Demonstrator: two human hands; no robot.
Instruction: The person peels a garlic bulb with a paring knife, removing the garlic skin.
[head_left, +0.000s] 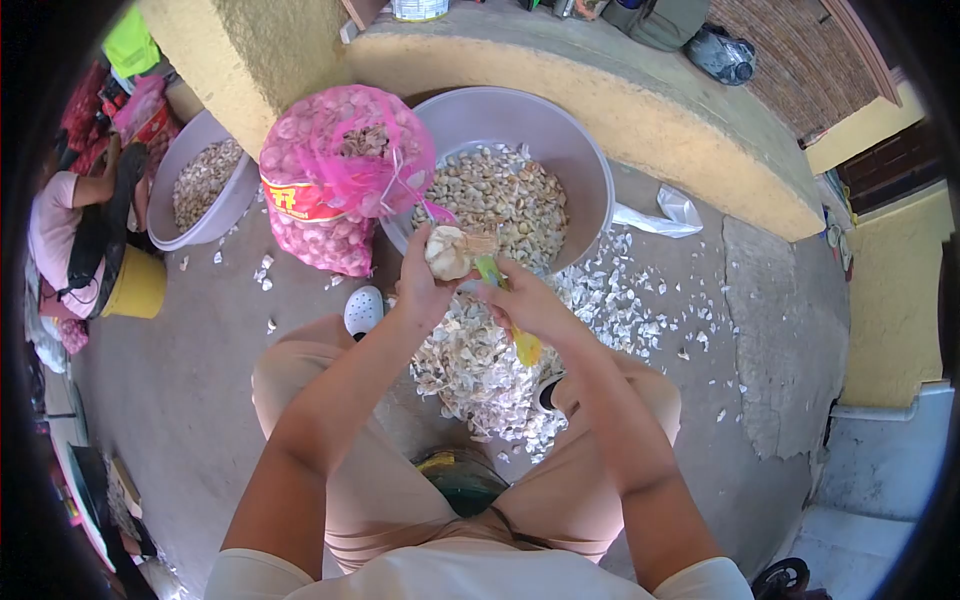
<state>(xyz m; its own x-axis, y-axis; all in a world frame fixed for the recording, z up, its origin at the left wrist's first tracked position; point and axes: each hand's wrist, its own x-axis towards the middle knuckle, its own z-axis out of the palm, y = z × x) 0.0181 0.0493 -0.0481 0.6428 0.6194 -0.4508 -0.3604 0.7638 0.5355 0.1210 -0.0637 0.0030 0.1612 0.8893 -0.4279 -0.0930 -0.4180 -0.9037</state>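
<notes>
My left hand (pixel 424 285) holds a whole garlic bulb (pixel 447 254) with its stalk pointing right. Close beside it, my right hand (pixel 527 300) is closed round a green and yellow handle (pixel 524 343); the tool's far end is hard to make out near the bulb. Beyond both hands stands a wide lilac basin (pixel 590 150) with many loose garlic cloves (pixel 510 195) in it. A pink mesh sack (pixel 340 130) full of garlic bulbs is left of the basin. Below my hands, a heap of garlic skins (pixel 470 365) lies on the floor between my feet.
At the left, another person (pixel 65 225) sits beside a second lilac basin (pixel 160 225) of garlic and a yellow bucket (pixel 138 285). A white plastic bag (pixel 670 215) lies right of the large basin. Behind it runs a curved concrete ledge (pixel 640 105). Skins are scattered over the floor.
</notes>
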